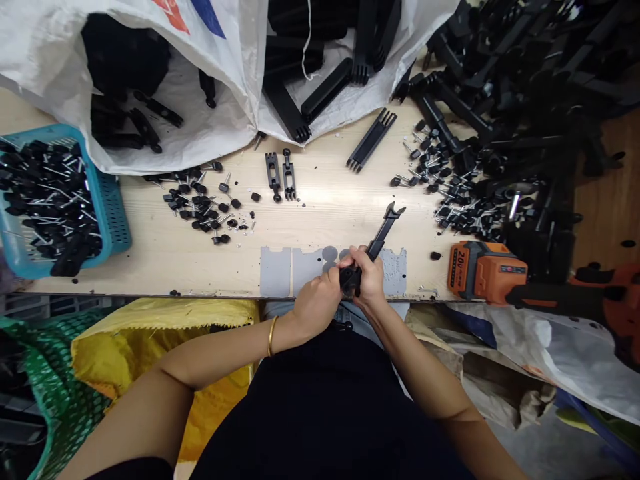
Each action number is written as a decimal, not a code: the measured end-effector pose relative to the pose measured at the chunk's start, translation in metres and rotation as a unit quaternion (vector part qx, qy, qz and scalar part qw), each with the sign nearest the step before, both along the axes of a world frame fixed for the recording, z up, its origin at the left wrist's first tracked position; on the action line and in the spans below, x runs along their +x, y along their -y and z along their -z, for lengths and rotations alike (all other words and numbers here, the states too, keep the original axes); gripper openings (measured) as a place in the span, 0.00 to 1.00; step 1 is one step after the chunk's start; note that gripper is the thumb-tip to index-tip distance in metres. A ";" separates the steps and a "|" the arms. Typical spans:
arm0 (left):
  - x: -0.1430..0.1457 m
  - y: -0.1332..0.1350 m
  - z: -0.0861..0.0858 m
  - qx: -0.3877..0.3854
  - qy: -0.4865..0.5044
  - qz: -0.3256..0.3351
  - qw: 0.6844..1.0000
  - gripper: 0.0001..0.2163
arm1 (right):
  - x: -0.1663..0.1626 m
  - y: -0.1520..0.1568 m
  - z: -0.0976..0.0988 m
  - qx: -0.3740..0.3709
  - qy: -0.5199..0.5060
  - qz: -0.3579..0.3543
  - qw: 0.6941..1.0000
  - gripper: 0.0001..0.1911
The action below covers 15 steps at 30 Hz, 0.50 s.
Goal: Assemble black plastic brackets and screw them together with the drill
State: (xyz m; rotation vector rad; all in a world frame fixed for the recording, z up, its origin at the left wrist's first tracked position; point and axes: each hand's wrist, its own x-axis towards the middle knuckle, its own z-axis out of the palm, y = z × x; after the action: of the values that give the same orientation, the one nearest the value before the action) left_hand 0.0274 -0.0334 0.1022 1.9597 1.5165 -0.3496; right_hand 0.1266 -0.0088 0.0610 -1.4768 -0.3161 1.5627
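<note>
Near the table's front edge, both my hands are closed around a black plastic bracket arm with a forked far end that points up and to the right. My right hand wraps its middle. At its lower end my left hand, with a gold bangle on the wrist, grips the dark joint; the fingers hide part of it. Grey pads lie on the table under and beside the hands. Beyond them are two small black slotted links and a black slatted bar.
Black-headed screws lie in a left pile and a right pile. A blue basket full of them stands far left. White sacks of black parts line the back. An orange battery tool lies at the right edge.
</note>
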 end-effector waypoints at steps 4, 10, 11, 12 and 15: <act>-0.005 -0.002 0.002 -0.020 0.021 0.024 0.999 0.08 | 0.005 -0.001 0.003 0.000 -0.001 -0.020 1.000 0.15; -0.007 -0.003 0.008 0.001 0.028 0.042 0.999 0.07 | 0.006 0.000 0.004 0.007 0.015 -0.026 1.000 0.15; -0.006 -0.003 0.008 0.008 0.025 0.041 0.999 0.08 | 0.005 0.000 0.004 0.009 0.018 -0.009 1.000 0.15; -0.005 -0.005 0.009 0.015 0.022 0.039 0.999 0.08 | 0.003 -0.001 0.004 0.011 0.020 0.010 1.000 0.15; -0.001 -0.010 0.008 0.026 0.014 0.030 0.999 0.10 | 0.001 -0.003 0.004 0.014 0.014 0.054 0.998 0.16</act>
State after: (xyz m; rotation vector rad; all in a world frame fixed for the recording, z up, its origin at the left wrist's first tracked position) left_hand 0.0265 -0.0236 0.0944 2.0457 1.4646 -0.3113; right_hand 0.1277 -0.0054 0.0566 -1.4702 -0.2687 1.4466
